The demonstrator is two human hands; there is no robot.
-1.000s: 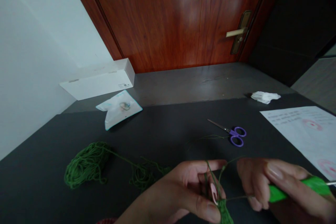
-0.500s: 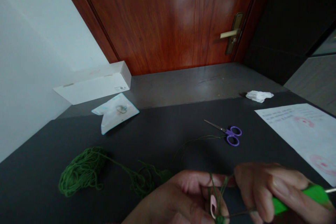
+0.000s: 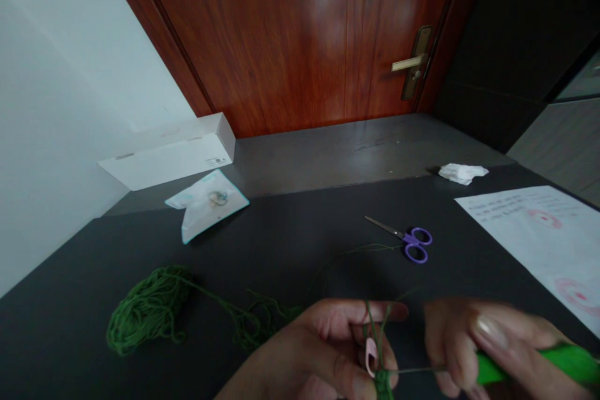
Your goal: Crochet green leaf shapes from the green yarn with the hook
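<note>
My left hand (image 3: 328,347) pinches a small piece of green crochet (image 3: 383,381) between thumb and fingers, low in the view. Green yarn runs up from it over the raised index finger. A pink stitch marker (image 3: 370,356) hangs at the piece. My right hand (image 3: 487,340), slightly blurred, grips a crochet hook by its bright green handle (image 3: 562,364). The thin metal shaft (image 3: 417,370) reaches left to the crochet piece; its tip is hidden there. Left of my hands lies a loose skein of green yarn (image 3: 147,309), with tangled strands (image 3: 257,322) trailing toward my left hand.
Purple-handled scissors (image 3: 415,244) lie beyond my hands, a thin thread beside them. A printed paper sheet (image 3: 529,231) and a crumpled white tissue (image 3: 463,173) are at the right. A plastic packet (image 3: 210,206) and a white box (image 3: 173,153) sit at the back left, before a wooden door (image 3: 281,31).
My right hand has moved slightly away from my left, and more of the hook's shaft shows between them. My left hand and the crochet piece have shifted a little left and up.
</note>
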